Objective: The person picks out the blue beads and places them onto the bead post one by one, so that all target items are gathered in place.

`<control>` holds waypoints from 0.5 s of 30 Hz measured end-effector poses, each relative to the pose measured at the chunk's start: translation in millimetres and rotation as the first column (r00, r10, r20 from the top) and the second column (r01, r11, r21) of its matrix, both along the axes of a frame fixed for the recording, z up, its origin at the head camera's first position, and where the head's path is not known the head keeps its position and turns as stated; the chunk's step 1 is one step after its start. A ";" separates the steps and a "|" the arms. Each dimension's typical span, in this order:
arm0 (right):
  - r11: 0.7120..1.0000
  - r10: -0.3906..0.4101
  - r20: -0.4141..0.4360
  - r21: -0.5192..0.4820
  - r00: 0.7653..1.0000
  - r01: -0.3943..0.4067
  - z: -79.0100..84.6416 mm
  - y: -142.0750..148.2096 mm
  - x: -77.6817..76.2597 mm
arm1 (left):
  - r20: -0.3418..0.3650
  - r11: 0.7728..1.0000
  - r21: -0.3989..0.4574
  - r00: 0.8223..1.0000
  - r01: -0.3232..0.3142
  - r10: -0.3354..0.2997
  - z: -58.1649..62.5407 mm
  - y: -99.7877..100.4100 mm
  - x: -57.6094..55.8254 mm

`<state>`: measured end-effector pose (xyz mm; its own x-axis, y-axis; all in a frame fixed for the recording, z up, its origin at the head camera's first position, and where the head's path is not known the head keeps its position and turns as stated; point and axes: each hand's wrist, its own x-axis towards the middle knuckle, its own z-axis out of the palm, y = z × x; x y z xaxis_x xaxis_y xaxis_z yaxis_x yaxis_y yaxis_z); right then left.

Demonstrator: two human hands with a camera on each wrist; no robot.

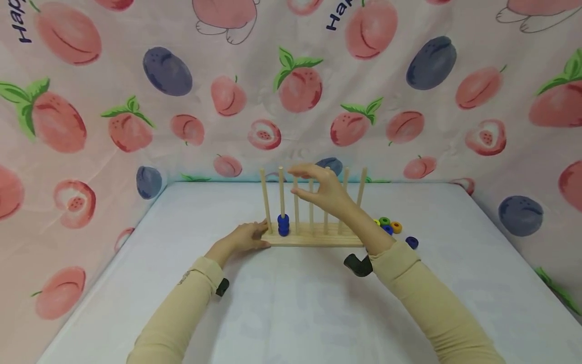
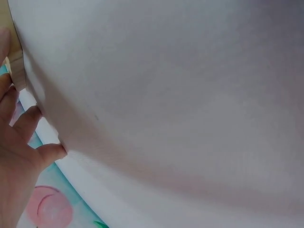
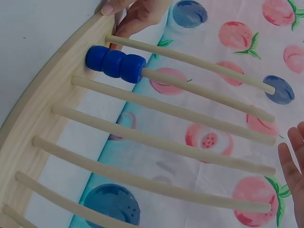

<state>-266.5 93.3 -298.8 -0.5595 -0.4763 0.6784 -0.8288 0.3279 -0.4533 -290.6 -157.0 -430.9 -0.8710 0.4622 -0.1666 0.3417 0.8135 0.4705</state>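
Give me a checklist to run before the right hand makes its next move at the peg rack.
1. Base steadied: ok. The left hand holds the left end of the wooden base.
2. Blue beads threaded: ok. Three blue beads sit stacked on the second peg from the left.
3. Third peg from the left free: ok, no beads on it.
4. Bead in right hand: not ok, none visible.
5. Full count of loose beads: cannot tell; the right forearm may hide some.
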 end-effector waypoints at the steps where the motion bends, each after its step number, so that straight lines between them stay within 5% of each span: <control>1: 1.000 -0.003 0.008 0.002 1.000 0.003 -0.7 1.5 1.2 | -0.001 1.000 -0.002 1.000 -0.001 0.001 0.5 0.0 0.2; 15: 1.000 -0.015 0.053 0.006 0.998 0.015 -9.9 23.5 15.1 | 0.002 1.000 0.004 1.000 -0.016 0.016 4.2 -0.6 1.5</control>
